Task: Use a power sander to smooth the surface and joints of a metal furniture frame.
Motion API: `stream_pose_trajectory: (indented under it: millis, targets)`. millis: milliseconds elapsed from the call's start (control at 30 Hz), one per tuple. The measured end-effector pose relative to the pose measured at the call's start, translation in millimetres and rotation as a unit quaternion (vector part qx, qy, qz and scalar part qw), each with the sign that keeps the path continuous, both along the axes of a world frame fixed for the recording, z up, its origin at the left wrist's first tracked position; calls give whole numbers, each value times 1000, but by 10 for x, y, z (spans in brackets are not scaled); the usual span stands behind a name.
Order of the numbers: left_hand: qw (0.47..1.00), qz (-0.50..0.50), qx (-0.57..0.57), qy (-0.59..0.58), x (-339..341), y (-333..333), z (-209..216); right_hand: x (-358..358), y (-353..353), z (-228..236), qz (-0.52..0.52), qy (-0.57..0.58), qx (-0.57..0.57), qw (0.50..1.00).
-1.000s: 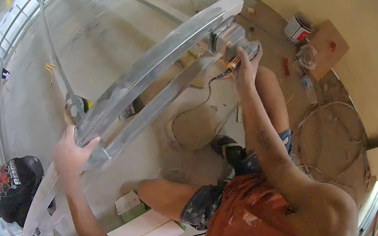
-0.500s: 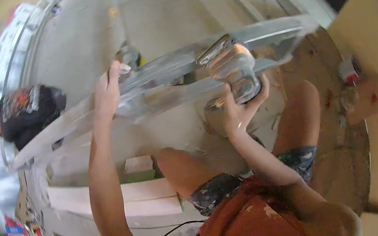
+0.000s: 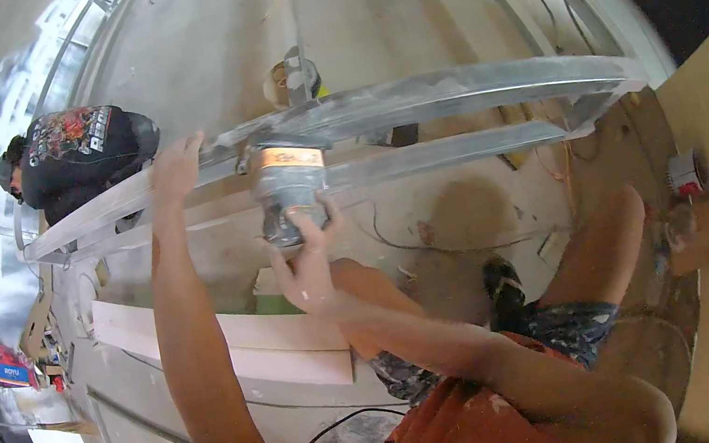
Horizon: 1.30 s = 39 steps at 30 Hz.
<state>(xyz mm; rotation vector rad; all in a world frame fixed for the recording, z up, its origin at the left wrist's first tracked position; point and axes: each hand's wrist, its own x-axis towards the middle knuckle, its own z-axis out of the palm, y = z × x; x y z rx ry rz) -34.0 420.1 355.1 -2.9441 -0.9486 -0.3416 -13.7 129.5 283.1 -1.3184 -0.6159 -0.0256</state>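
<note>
Grey frame (image 3: pixel 465 92) under our left fingers (image 3: pixel 193 144), clasp unclear; our right fingers (image 3: pixel 308 224) grasp the sander (image 3: pixel 287 186), best kept flat.

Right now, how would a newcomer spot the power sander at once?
Across the middle of the view runs a long grey frame. Just left of its centre, in the right hand's grip, is the power sander. Unlike the frame, it has a dark, blocky body with an orange band.

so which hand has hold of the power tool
The right hand: its fingers wrap around the sander-like power tool. The left hand, farther left, has no tool and lies on the long grey frame.
</note>
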Motion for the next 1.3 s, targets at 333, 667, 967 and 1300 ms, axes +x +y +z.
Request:
stream_pose_trajectory:
  millis: [333, 667, 967, 1300]
  targets:
    - [997, 35, 52, -54, 52, -345, 136, 853, -757, -271, -86, -45, 31, 995]
    - [980, 59, 156, -105, -84, -71, -170, 2266, -2161, 66, -141, 112, 120, 976]
    - [977, 49, 187, -91, -98, -53, -143, 3596, -3491, 438, -173, 98, 86, 976]
    - [972, 156, 145, -98, 61, -445, 65, 4582, -3458, 1762, -89, -60, -403, 909]
